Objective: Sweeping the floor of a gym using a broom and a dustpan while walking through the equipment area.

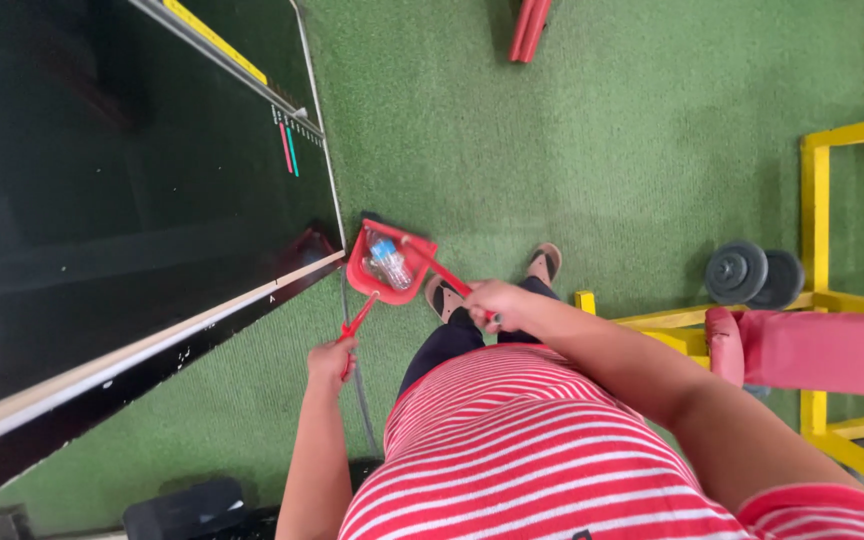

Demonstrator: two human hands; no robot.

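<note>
Green mat (572, 130), dustpan (389, 265) seemingly beyond fingers (337, 352)

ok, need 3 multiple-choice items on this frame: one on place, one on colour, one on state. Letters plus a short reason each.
1. Where does the clear plastic bottle lie?
A. in the red plastic dustpan
B. on the yellow metal frame
C. beside the dark round dumbbell

2. What colour is the floor mat?
A. blue
B. green
C. grey

3. What is the left hand doing?
A. hanging open and empty
B. resting on the striped shirt
C. gripping a thin red handle

Key:
1 A, the bottle sits inside the pan's raised rim.
2 B, green covers the floor around the feet.
3 C, its fingers are closed round the handle; the right hand grips another red handle.
</note>
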